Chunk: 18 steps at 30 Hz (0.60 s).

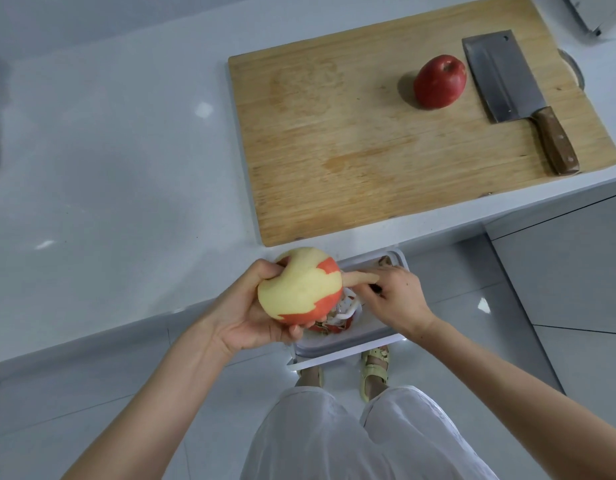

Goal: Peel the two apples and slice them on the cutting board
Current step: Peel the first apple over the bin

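Low in the centre of the frame, the left hand point(251, 313) cups 1 apple point(299, 289) from beneath, fingers and thumb curled round it. Most of its skin is gone, and pale flesh shows with red patches left at the top right and along the bottom. Just right of it, the right hand point(394, 296) has its fingers curled round a white peeler point(348, 311), of which only the looped head shows under the apple's right side; 1 finger is stretched out to touch the apple.

Both hands are held off the bench point(109, 150), above a white bin point(368, 337) on the floor, where red peels point(334, 328) lie.

In the upper right, the wooden cutting board point(334, 133) lies on the bench. The second apple point(439, 81) sits on it, red and unpeeled, with a cleaver point(507, 84) lying flat just right of it — blade toward the top of the frame, wooden handle toward the board's lower right corner.
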### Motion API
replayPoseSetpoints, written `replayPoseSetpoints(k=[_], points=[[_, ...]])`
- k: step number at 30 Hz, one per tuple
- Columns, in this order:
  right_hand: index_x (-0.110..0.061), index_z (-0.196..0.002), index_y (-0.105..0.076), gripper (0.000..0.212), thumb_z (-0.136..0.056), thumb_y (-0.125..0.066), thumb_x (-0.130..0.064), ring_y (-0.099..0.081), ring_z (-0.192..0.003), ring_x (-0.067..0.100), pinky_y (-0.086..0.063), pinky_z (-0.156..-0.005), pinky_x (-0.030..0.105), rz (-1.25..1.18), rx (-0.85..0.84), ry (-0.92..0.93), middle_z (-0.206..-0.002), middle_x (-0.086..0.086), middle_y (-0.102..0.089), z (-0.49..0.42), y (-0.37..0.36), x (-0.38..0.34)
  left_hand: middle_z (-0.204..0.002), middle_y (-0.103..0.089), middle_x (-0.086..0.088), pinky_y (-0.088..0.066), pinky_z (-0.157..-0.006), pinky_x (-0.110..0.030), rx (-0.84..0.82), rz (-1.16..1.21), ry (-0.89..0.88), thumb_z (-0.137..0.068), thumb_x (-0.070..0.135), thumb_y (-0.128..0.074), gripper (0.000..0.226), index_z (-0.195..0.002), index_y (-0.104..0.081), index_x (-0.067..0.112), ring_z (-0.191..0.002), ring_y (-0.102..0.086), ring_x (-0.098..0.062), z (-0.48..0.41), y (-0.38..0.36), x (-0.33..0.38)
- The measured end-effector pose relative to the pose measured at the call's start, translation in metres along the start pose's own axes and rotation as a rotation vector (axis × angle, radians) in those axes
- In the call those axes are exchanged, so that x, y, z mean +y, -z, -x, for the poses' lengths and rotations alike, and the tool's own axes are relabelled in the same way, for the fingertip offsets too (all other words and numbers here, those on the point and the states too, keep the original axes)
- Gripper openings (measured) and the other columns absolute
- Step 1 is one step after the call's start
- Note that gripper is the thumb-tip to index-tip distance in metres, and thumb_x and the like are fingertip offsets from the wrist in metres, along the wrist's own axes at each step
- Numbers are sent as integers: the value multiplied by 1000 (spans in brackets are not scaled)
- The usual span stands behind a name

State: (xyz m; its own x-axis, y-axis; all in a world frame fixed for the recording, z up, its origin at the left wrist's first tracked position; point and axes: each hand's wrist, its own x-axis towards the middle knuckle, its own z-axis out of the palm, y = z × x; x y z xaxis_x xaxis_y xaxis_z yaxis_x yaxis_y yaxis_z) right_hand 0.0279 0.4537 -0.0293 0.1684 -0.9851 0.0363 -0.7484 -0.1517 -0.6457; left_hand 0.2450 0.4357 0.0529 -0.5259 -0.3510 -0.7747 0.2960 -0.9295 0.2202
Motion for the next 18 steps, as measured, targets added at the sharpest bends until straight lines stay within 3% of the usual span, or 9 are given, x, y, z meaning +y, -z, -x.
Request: replayPoseSetpoints(k=[2, 4, 6, 8, 9, 12, 14, 18], points=[[-10, -53, -44, 57, -91, -38, -53, -32, -48, 12, -27, -49, 23, 74, -299, -288, -46, -5, -35, -3, 6, 1, -84, -66, -22, -50, -46, -31, 44, 12, -33, -20, 15, -91, 81, -96, -65, 9, -64, -63, -34, -4, 6, 1], [-13, -58, -40, 56, -92, -37, -57, -37, -50, 14, -31, -54, 26, -8, -590, -484, -52, -1, -39, -8, 10, 1, -86, -68, -21, -54, -51, -37, 91, -28, -53, -39, 10, -86, 66, -100, -60, 12, -68, -66, -34, -5, 11, 2], [-12, -77, -56, 61, -91, -31, -66, -36, -49, 14, -30, -49, 22, -283, -837, -676, -57, 1, -46, -8, 9, -1, -89, -69, -17, -56, -56, -37, 169, -162, -72, -56, 13, -71, 48, -102, -60, 12, -74, -68, -31, -7, 14, 3], [-9, -101, -65, 73, -90, -27, -70, -31, -45, 12, -26, -40, 20, -495, -1036, -833, -58, 2, -51, -6, 2, 4, -96, -67, -14, -56, -58, -34, 252, -354, -99, -53, 19, -71, 52, -104, -60, 13, -83, -65, -26, -9, 16, 4], [-8, -103, -67, 74, -91, -26, -69, -29, -44, 11, -25, -40, 20, -536, -1104, -882, -56, 2, -49, -5, -1, 8, -100, -65, -12, -55, -58, -32, 290, -439, -115, -50, 22, -73, 57, -105, -59, 14, -86, -64, -24, -10, 16, 5], [-11, -99, -69, 64, -96, -25, -58, -27, -46, 11, -28, -45, 21, -628, -1170, -1021, -55, 1, -40, -4, -7, 17, -102, -63, -7, -53, -59, -29, 369, -552, -155, -43, 28, -76, 70, -109, -57, 15, -89, -61, -19, -12, 18, 5], [-12, -95, -61, 48, -98, -26, -45, -27, -46, 12, -28, -45, 22, -662, -1143, -1080, -57, 3, -41, -3, -9, 19, -102, -62, -6, -52, -59, -29, 383, -537, -177, -52, 26, -72, 60, -109, -57, 17, -90, -60, -18, -12, 20, 4], [-10, -101, -46, 25, -95, -28, -26, -30, -41, 13, -30, -41, 20, -718, -1146, -1087, -55, 4, -45, -3, -3, 15, -101, -63, -10, -57, -66, -39, 341, -274, -150, -59, 17, -73, 45, -103, -62, 17, -91, -62, -26, -12, 22, 2]])
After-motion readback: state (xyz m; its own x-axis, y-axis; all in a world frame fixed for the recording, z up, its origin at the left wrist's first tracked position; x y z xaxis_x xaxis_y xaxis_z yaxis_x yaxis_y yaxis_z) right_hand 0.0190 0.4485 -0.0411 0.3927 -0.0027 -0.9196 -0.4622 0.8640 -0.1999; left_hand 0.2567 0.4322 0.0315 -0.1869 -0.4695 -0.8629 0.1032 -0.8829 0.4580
